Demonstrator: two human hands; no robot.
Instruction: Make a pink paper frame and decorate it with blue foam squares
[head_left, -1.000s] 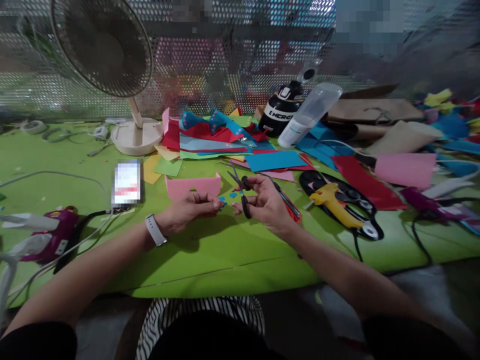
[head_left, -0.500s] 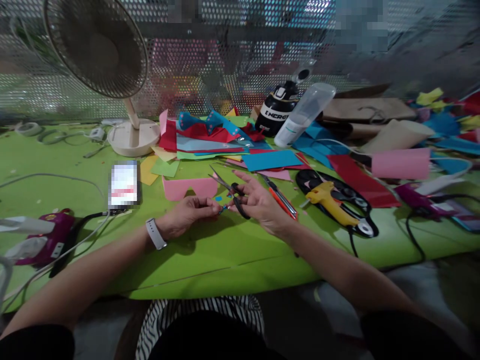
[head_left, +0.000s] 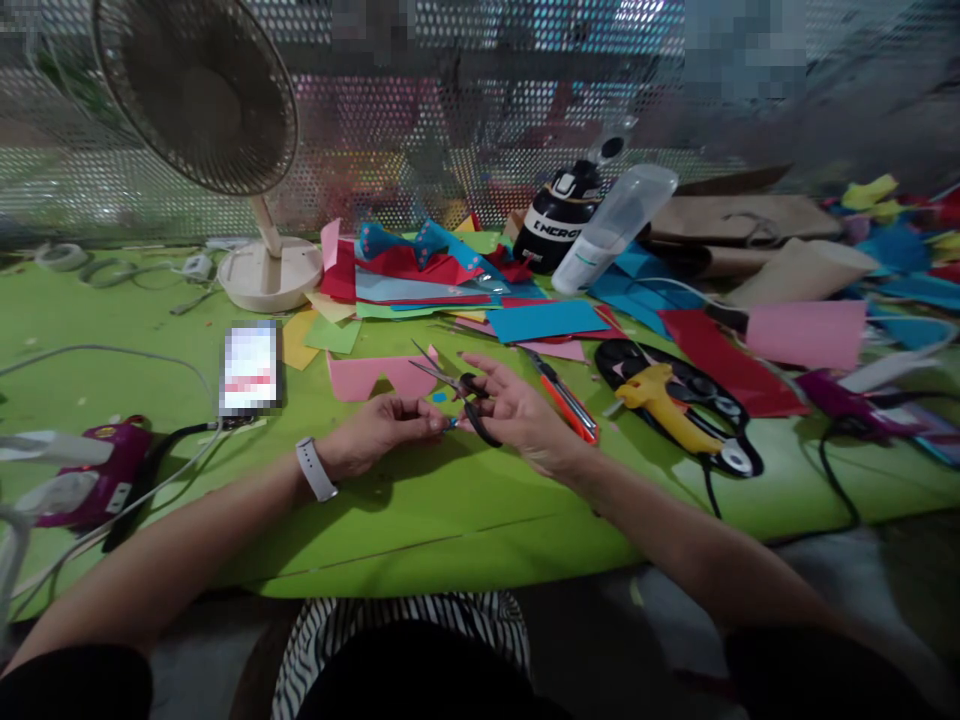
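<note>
My right hand (head_left: pixel 514 412) has its fingers through the handles of a pair of scissors (head_left: pixel 444 376), whose blades are spread and point up and to the left. In my left hand (head_left: pixel 386 432), thumb and fingertips pinch a tiny blue piece (head_left: pixel 453 424), perhaps paper. The fingertips of both hands come close together at this piece. Just behind them lies a small blue scrap (head_left: pixel 439 397) on the green table (head_left: pixel 420 530). A pink paper cutout (head_left: pixel 381 376) with a notch in its lower edge rests beyond my left hand.
Right of my hands lie an orange utility knife (head_left: pixel 564 398) and a yellow glue gun (head_left: pixel 671 408) on a black holder. A phone (head_left: pixel 250 366), cables and a fan (head_left: pixel 271 272) stand left. Behind are coloured papers (head_left: pixel 547 320), a black bottle (head_left: pixel 555 222) and a clear bottle (head_left: pixel 616 230).
The scissors and both hands have shifted very slightly, and the tiny blue piece sits a little differently between the fingertips. The whole view has drifted slightly.
</note>
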